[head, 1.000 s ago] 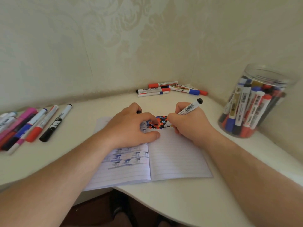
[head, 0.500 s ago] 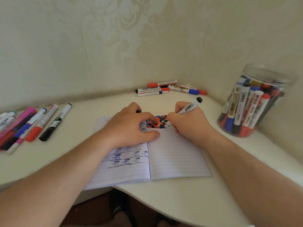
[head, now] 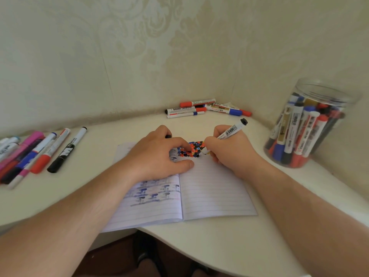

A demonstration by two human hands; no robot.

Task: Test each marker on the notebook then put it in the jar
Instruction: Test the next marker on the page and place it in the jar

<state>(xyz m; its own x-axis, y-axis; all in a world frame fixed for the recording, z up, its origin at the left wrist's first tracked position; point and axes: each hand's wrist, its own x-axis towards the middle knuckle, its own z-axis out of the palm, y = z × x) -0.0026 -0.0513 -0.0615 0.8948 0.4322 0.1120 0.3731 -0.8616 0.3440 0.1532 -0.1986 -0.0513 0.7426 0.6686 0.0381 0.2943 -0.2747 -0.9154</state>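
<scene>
Two loose groups of markers still lie on the pale curved desk (head: 199, 246), so the job looks far from finished. Leftmost, a fanned row of pink, blue, red and black capped markers (head: 38, 154) sits well apart from the page. Next, the left hand (head: 157, 154) presses down on the open lined paper notebook (head: 211, 190), fingers curled; a small black object (head: 168, 136), likely a cap, peeks out behind the knuckles, probably held, but the grip on it is hidden. Blue test smears show on the left page below that hand. Centre, a dense patch of red, blue and black test blots (head: 192, 149) sits at the top of the right page. The right hand (head: 229, 152) pinches a white-barrelled marker with barcode label and black end (head: 232, 129), tip down at the blot patch edge.

Risks, as I judge them:
- wet ink smearing onto either hand, both sit tight against the blots
- notebook overhangs the desk's front edge; easing off could let it slide
- cap mislaid or left off before jarring

Behind, a small pile of red and blue capped markers (head: 207, 109) lies in the wall corner. Far right, a clear round plastic jar (head: 327, 90), open-topped, stands near the wall, crowded with upright red, blue and black markers; crowding could make the next one jam or tip it.
</scene>
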